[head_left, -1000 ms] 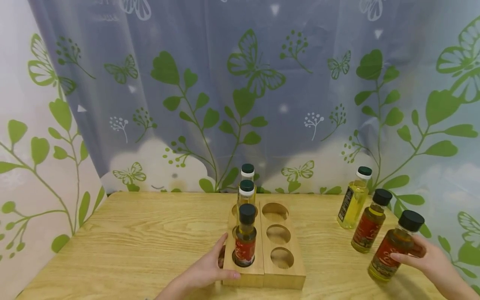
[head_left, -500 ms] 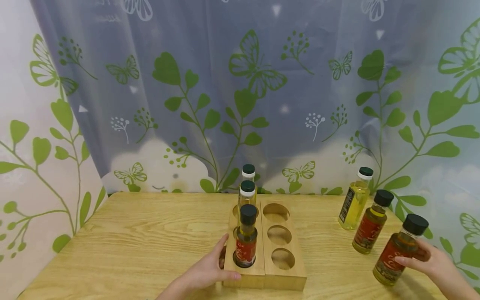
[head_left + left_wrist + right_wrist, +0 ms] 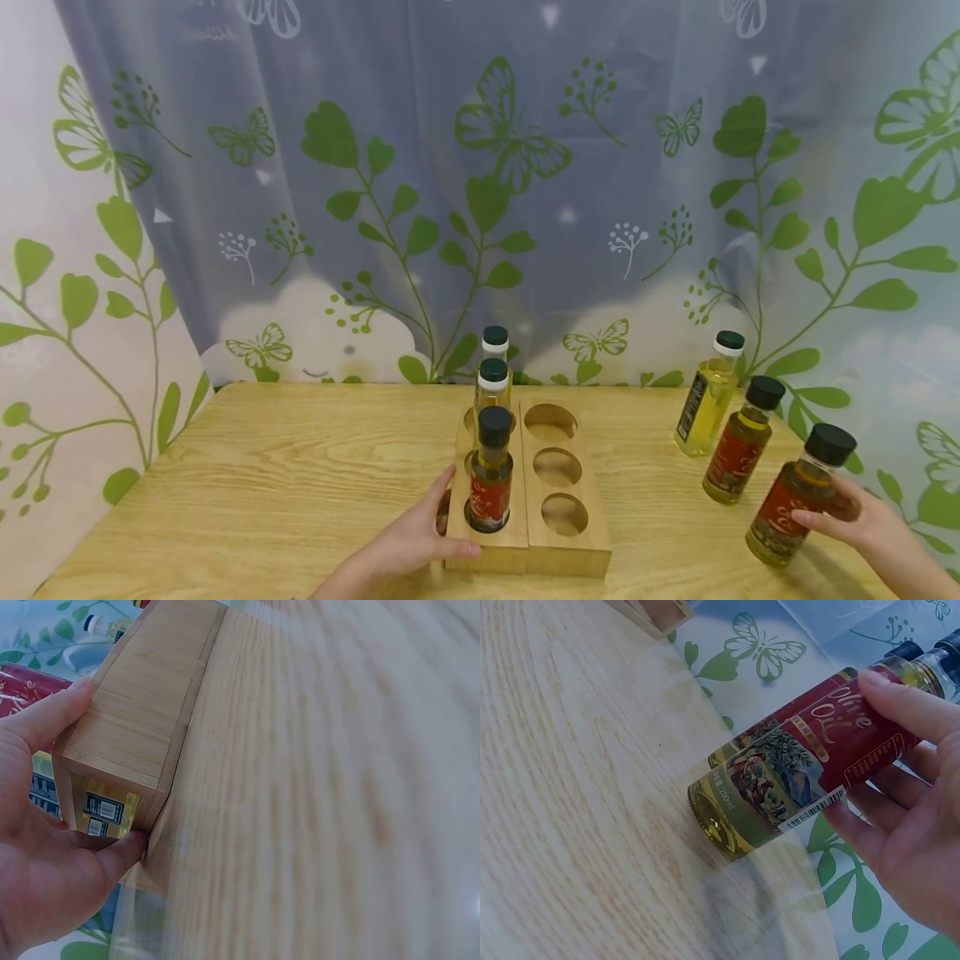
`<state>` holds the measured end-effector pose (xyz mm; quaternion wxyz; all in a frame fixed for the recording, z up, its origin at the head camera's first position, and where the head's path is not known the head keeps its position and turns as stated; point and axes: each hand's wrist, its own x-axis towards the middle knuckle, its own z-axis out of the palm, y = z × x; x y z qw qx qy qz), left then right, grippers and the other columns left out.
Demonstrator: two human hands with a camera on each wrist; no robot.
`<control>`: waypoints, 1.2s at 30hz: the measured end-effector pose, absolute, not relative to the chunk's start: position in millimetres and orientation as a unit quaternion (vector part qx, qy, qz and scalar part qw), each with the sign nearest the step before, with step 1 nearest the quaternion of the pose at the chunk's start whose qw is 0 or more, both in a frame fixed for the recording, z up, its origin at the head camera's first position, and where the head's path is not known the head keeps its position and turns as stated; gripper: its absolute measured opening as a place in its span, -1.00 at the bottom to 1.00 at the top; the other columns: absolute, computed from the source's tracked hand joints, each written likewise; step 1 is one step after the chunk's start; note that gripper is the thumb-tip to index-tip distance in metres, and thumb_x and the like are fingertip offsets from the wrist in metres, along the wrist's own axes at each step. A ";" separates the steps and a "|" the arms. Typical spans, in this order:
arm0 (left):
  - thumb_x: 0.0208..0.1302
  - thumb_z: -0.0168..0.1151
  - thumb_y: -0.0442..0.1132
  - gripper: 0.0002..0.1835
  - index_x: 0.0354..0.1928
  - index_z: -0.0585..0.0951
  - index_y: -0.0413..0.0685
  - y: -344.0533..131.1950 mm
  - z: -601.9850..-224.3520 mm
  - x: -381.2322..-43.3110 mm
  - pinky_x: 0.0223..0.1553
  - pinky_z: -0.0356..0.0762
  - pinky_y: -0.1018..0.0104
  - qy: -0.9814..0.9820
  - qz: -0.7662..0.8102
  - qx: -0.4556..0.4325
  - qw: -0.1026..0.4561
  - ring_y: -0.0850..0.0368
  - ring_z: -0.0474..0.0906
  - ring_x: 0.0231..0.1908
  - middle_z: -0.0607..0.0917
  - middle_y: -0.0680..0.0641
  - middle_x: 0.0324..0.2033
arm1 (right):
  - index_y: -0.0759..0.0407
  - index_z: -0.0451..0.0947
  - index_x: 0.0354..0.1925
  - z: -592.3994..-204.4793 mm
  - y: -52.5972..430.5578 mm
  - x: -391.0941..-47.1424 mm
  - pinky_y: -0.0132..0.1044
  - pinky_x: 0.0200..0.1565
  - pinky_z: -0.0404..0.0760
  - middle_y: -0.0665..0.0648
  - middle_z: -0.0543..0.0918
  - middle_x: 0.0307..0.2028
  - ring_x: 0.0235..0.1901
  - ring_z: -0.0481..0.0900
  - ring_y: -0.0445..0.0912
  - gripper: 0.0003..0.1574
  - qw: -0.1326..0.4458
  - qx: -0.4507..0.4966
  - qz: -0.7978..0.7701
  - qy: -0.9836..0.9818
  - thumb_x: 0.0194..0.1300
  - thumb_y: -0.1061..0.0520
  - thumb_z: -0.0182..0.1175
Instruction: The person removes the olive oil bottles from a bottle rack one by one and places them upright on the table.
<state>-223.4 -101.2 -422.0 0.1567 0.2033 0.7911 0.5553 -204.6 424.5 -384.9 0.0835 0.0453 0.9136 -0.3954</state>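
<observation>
My right hand grips a red-labelled olive oil bottle with a black cap, tilted slightly at the table's right. In the right wrist view, thumb and fingers hold that olive oil bottle around its label; whether its base touches the table I cannot tell. My left hand holds the near left corner of a wooden bottle rack, its thumb on the front face. One red-labelled bottle stands in the rack's nearest left hole, with two green-capped bottles behind it. Three round holes in the right column are bare.
Right of the rack stand another red-labelled bottle and a green-capped bottle of yellow oil, just beyond the held one. A patterned curtain hangs behind the wooden table.
My right hand and its olive oil bottle have shifted slightly right and nearer, away from the neighbouring red-labelled bottle. My left hand and the rack stay put.
</observation>
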 end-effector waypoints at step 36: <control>0.01 0.43 -0.03 0.21 0.42 -0.26 -0.25 -103.0 -421.5 -223.4 0.17 0.18 -0.15 0.802 0.543 0.191 0.161 -0.25 0.27 0.20 0.24 -0.44 0.25 | 0.33 0.50 -0.07 -343.6 363.0 -162.5 -0.28 -0.39 0.57 -0.26 0.58 -0.33 -0.37 0.58 -0.25 -0.69 -0.076 -0.019 -0.414 0.907 0.35 0.11 0.10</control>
